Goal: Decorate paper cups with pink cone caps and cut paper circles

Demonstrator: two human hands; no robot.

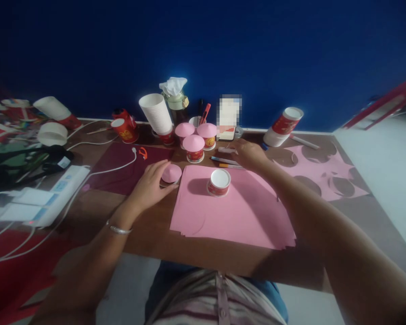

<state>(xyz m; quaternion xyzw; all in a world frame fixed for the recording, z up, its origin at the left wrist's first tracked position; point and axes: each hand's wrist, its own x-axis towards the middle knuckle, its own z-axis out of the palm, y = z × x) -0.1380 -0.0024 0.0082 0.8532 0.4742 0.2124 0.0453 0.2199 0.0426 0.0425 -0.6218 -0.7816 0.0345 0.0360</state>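
My left hand [153, 181] curls round a small pink paper cone [171, 173] left of the pink sheets, thumb on the near side and fingers on the far side. What lies beneath that cone is mostly hidden. Reaching to the back of the desk, my right hand [248, 154] has its fingers closed at the end of a white tube [226, 150]. A short red-and-white paper cup piece [219, 182] stands on a stack of pink paper [203, 212]. Behind it, several red cup pieces wear pink cone tops [193, 143].
Pens [227, 160] lie beside my right hand. Stacked white cups [156, 115], a phone [227, 122] and tilted cups [284, 126] line the wall. Cut pink scraps [318, 169] lie right. A power strip [59, 198] with cables sits left, near an orange clip [142, 153].
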